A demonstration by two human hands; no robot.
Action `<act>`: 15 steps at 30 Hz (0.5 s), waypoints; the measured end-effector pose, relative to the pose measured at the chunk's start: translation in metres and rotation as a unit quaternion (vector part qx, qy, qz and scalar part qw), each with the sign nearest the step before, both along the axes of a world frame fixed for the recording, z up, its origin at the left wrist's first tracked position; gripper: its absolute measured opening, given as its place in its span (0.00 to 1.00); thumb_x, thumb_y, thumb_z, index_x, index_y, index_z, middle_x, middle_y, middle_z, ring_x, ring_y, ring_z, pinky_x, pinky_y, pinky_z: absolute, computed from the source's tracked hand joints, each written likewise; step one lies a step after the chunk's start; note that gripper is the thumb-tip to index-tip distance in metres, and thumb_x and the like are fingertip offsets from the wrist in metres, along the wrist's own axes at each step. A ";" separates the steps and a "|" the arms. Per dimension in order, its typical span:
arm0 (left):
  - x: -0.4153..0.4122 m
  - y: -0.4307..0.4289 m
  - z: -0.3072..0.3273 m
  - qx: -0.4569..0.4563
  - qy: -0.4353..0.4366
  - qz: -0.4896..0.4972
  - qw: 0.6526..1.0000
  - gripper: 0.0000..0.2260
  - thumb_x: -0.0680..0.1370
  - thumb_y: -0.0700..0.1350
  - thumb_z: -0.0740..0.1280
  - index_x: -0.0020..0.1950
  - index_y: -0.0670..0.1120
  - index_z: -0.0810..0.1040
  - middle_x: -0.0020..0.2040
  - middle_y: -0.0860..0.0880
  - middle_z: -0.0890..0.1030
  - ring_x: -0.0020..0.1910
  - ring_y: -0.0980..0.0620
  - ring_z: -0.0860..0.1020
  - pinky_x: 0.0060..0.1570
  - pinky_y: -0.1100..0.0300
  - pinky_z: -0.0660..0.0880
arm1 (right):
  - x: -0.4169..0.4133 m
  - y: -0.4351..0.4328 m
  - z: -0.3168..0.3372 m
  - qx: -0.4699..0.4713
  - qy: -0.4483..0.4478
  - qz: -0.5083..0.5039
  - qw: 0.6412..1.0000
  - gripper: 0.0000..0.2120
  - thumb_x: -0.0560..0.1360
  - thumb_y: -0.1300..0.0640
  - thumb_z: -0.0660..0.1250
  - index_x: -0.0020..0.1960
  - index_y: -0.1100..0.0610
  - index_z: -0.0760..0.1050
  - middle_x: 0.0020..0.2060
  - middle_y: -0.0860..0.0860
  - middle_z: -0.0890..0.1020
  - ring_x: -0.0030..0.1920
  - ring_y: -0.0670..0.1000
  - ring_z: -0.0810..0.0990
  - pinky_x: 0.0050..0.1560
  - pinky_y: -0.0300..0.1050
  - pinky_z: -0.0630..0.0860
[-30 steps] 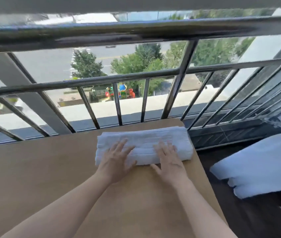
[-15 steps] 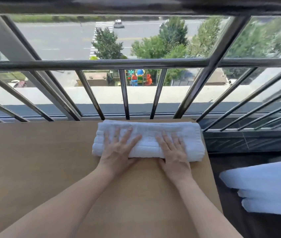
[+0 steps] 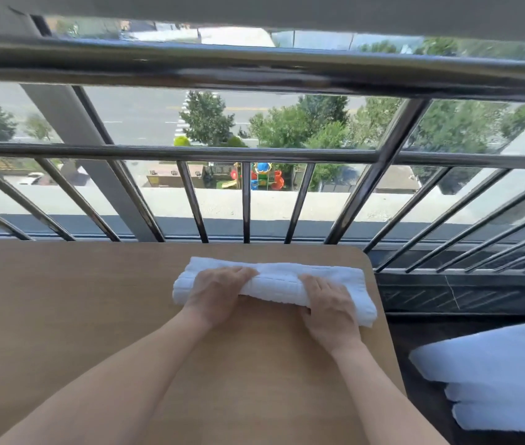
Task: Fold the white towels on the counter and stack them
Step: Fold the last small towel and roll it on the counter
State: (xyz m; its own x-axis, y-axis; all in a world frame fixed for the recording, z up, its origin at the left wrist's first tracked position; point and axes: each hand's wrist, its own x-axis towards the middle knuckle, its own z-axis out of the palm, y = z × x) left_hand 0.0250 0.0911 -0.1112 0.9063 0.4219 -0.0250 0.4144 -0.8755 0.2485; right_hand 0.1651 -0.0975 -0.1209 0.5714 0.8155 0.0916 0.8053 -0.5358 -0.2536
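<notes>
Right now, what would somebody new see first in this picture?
The left hand and right hand grip a folded white towel near the far right corner of the wooden table. Just behind, a shiny metal railing shows a colourful playground far below. More white cloth lies off the table, lower right.

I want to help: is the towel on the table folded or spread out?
Folded. The towel is a narrow, thick bundle with rounded edges; the left hand and right hand grip its near edge.

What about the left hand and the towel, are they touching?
Touching. The head view shows the left hand gripping the towel, its fingers curled over the top.
</notes>
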 end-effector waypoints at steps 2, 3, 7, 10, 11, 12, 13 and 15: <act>-0.016 0.004 0.014 0.000 -0.009 -0.007 1.000 0.18 0.79 0.45 0.68 0.68 0.55 0.76 0.61 0.55 0.82 0.56 0.48 0.82 0.47 0.55 0.74 | -0.012 0.001 0.013 -0.006 0.001 0.013 1.000 0.23 0.64 0.60 0.75 0.59 0.56 0.78 0.48 0.50 0.84 0.46 0.56 0.82 0.47 0.51 0.77; -0.025 0.007 0.022 0.000 -0.018 -0.009 1.000 0.17 0.78 0.50 0.69 0.68 0.55 0.76 0.61 0.56 0.82 0.55 0.48 0.82 0.47 0.56 0.74 | -0.019 0.003 0.021 -0.006 -0.001 0.020 1.000 0.23 0.64 0.60 0.76 0.59 0.57 0.78 0.47 0.50 0.84 0.46 0.57 0.83 0.46 0.52 0.78; -0.072 0.024 0.057 0.039 -0.007 -0.006 0.999 0.22 0.77 0.64 0.66 0.69 0.58 0.73 0.60 0.58 0.82 0.55 0.52 0.81 0.45 0.57 0.71 | -0.060 0.022 0.060 -0.019 -0.017 0.036 0.999 0.23 0.63 0.57 0.75 0.58 0.56 0.78 0.43 0.49 0.84 0.39 0.56 0.82 0.38 0.47 0.74; -0.121 0.041 0.081 0.068 -0.022 0.011 0.997 0.23 0.76 0.65 0.66 0.69 0.59 0.73 0.58 0.57 0.83 0.53 0.52 0.82 0.43 0.59 0.70 | -0.101 0.043 0.088 0.004 -0.042 0.046 0.998 0.23 0.62 0.57 0.74 0.57 0.54 0.78 0.41 0.48 0.84 0.36 0.54 0.81 0.34 0.43 0.70; -0.140 0.047 0.091 0.077 -0.028 0.019 0.996 0.23 0.76 0.65 0.66 0.69 0.59 0.73 0.57 0.57 0.83 0.53 0.52 0.82 0.43 0.60 0.70 | -0.118 0.052 0.098 0.009 -0.051 0.055 0.997 0.22 0.64 0.57 0.73 0.58 0.54 0.78 0.42 0.48 0.84 0.38 0.54 0.82 0.35 0.44 0.72; -0.162 0.053 0.099 0.082 -0.036 0.028 0.996 0.23 0.76 0.65 0.67 0.68 0.58 0.73 0.57 0.56 0.83 0.53 0.52 0.82 0.44 0.60 0.71 | -0.136 0.062 0.107 0.013 -0.061 0.066 0.996 0.22 0.65 0.56 0.72 0.59 0.54 0.77 0.43 0.48 0.84 0.40 0.55 0.83 0.36 0.45 0.74; -0.185 0.060 0.108 0.083 -0.045 0.038 0.995 0.23 0.76 0.64 0.67 0.68 0.58 0.74 0.57 0.56 0.83 0.53 0.52 0.82 0.45 0.59 0.72 | -0.155 0.071 0.116 0.017 -0.070 0.076 0.995 0.22 0.65 0.56 0.72 0.59 0.54 0.77 0.44 0.49 0.84 0.41 0.55 0.83 0.37 0.47 0.75; -0.237 0.073 0.121 0.075 -0.057 0.064 0.994 0.21 0.76 0.64 0.67 0.67 0.58 0.75 0.57 0.56 0.83 0.53 0.51 0.82 0.47 0.58 0.74 | -0.199 0.092 0.133 0.014 -0.078 0.091 0.993 0.22 0.65 0.55 0.72 0.59 0.54 0.77 0.45 0.49 0.84 0.42 0.56 0.83 0.37 0.47 0.75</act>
